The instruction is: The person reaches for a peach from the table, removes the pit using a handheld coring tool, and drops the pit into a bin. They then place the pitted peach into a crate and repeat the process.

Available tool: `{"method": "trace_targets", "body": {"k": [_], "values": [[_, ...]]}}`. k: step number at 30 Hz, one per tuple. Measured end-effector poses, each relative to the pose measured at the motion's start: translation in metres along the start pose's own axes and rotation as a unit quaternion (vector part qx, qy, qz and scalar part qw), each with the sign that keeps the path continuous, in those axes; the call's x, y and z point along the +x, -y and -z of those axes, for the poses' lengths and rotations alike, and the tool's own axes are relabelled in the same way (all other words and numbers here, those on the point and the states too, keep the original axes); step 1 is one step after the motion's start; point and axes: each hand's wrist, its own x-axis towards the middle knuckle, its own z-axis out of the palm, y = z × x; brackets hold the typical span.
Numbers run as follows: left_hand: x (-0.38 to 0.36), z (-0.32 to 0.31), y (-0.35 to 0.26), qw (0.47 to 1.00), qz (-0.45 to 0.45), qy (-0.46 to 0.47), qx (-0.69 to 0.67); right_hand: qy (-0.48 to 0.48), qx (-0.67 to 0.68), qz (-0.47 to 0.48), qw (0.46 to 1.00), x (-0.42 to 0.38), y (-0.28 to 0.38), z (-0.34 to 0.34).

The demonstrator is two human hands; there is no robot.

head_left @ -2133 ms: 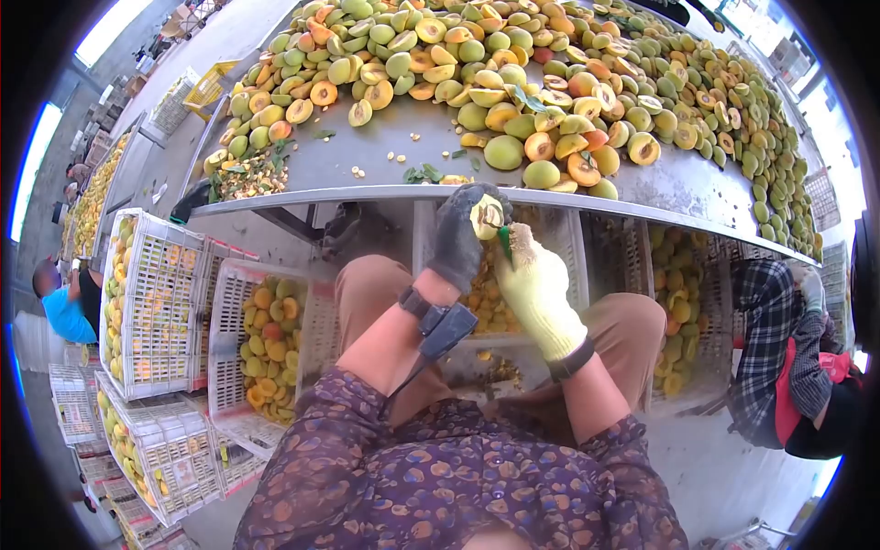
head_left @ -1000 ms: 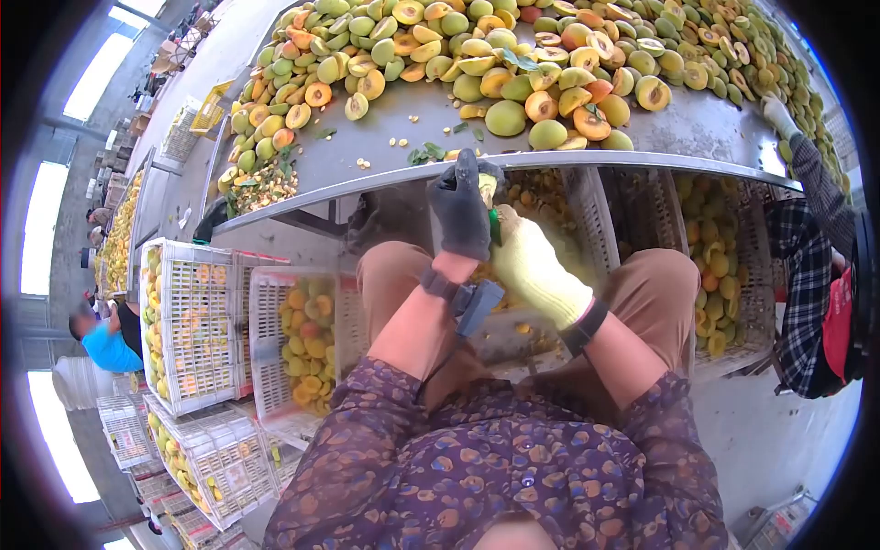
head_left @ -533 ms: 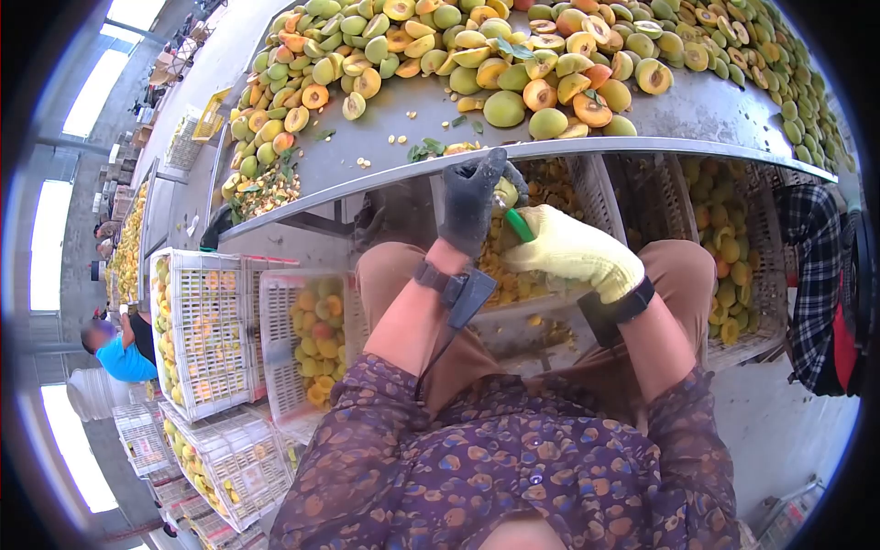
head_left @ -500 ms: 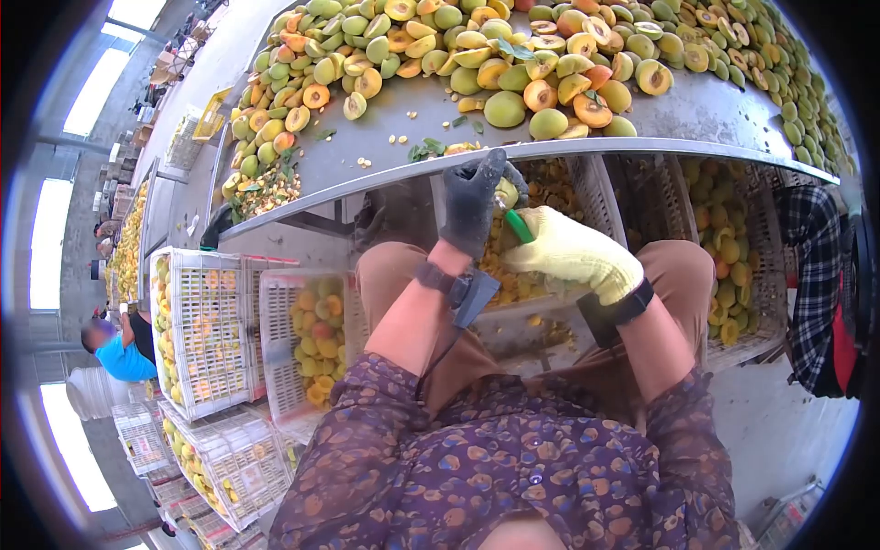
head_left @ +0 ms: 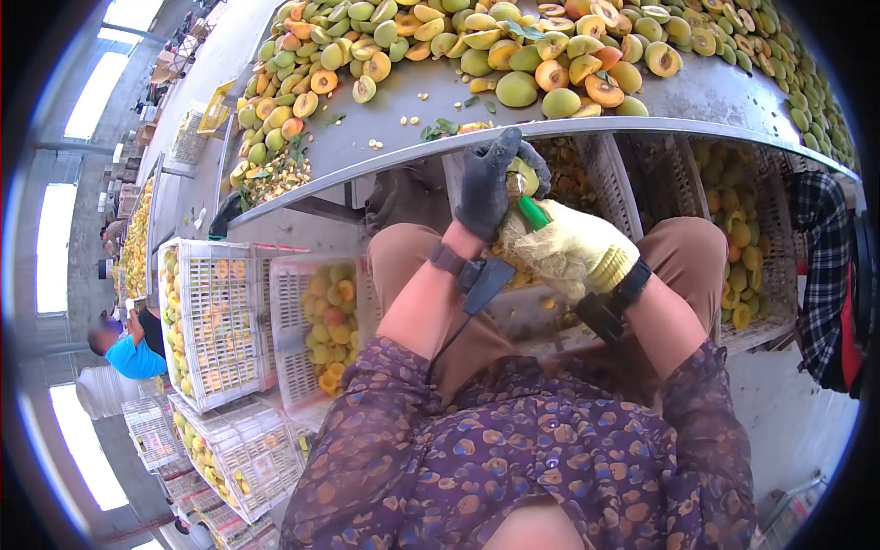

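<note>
We see the left hand (head_left: 490,188), dark-gloved, with its fingers curled round a green-yellow fruit (head_left: 523,171), held just below twelve o'clock in our view. The right hand (head_left: 573,246), in a pale glove, grasps a green-handled tool (head_left: 533,214) pointing towards eleven o'clock, at the fruit; how deep its tip goes, we cannot tell. Our main worry is a slip: too hard a push could drive the tip into the left fingers just beyond. Should that grip slacken, the fruit could twist free and drop towards the crate (head_left: 612,188) below the table (head_left: 367,115).
</note>
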Motion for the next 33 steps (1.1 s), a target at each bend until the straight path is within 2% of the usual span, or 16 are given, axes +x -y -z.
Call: {"method": "trace_targets", "body": {"k": [4,8,11,13,14,15,16,17,18,19,20,21,23,24,27,33], "values": [[0.0,0.007,0.01,0.989,0.044,0.052,-0.13,0.027,0.114,0.016,0.993,0.004,-0.007,0.003],[0.009,0.016,0.023,0.986,0.051,0.026,-0.155,0.041,0.032,0.006,0.999,0.005,-0.002,0.01],[0.026,0.034,0.019,0.94,0.064,-0.207,-0.265,0.11,-0.097,0.001,0.989,-0.004,0.003,0.017],[0.027,0.047,0.012,0.951,0.053,-0.158,-0.26,0.09,-0.038,0.023,0.995,-0.025,-0.005,0.017],[0.023,0.051,0.011,0.95,0.047,-0.16,-0.263,0.074,-0.046,-0.058,0.995,-0.027,-0.012,0.025],[0.017,0.052,0.01,0.948,0.063,-0.105,-0.292,-0.012,-0.232,-0.172,0.957,-0.017,-0.018,0.019],[0.012,0.052,0.009,0.943,0.081,-0.045,-0.319,-0.077,-0.473,-0.144,0.866,-0.014,-0.043,0.024],[0.006,0.05,0.006,0.943,0.081,-0.04,-0.32,-0.138,-0.68,-0.109,0.712,-0.013,-0.062,0.029],[-0.001,0.048,0.004,0.998,-0.041,-0.014,-0.036,-0.164,-0.567,-0.111,0.799,-0.015,-0.039,0.021],[-0.006,0.046,0.006,0.956,-0.159,0.005,0.248,-0.162,-0.571,-0.113,0.796,-0.016,-0.027,0.02],[-0.001,0.054,0.026,0.997,-0.042,0.02,-0.068,-0.209,-0.495,-0.023,0.843,-0.017,-0.02,0.019],[0.0,0.056,0.033,0.997,-0.04,0.02,-0.07,-0.255,-0.408,0.068,0.874,-0.017,-0.014,0.018],[0.006,0.06,0.045,0.958,0.073,0.057,-0.27,-0.28,-0.367,0.084,0.883,-0.011,-0.007,0.017],[-0.005,0.052,0.043,0.986,-0.128,0.069,0.083,-0.292,-0.384,0.106,0.87,-0.008,-0.005,0.019],[-0.003,0.035,0.032,0.931,-0.191,0.057,0.305,-0.299,-0.389,0.143,0.86,-0.001,-0.007,0.021],[-0.009,0.025,0.033,0.977,-0.099,0.011,0.188,-0.302,-0.394,0.096,0.863,0.007,-0.005,0.027]]}}
